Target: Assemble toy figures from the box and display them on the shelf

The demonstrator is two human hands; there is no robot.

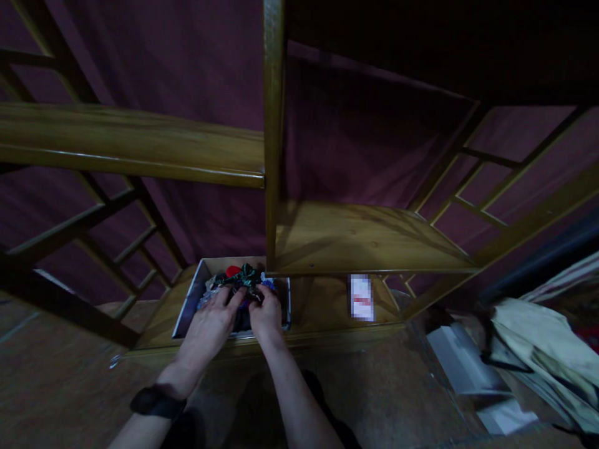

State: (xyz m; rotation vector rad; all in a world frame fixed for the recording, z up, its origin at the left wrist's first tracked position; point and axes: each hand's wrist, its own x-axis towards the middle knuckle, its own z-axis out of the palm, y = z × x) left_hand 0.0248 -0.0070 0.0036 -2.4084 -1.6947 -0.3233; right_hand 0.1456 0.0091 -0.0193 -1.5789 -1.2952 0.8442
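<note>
An open box (191, 299) with pale walls sits on the bottom shelf, filled with mixed small items. Among them I make out a dark green shiny fabric piece (248, 275), a red piece (233, 271) and some blue and grey bits. My left hand (218, 315) reaches over the box's front wall, its fingers spread on the contents. Beside it, my right hand (266, 315) dips into the same box, fingers bent down among the items. Its fingertips are partly hidden, and whether they grip anything does not show. A dark band (159, 402) circles my left wrist.
The wooden shelf unit (274, 137) has an upright post above the box and a middle shelf (365, 234) to the right. A blurred white packet (362, 298) lies on the bottom shelf. Pale cloth (538, 337) and a grey flat box (463, 358) lie on the floor at right.
</note>
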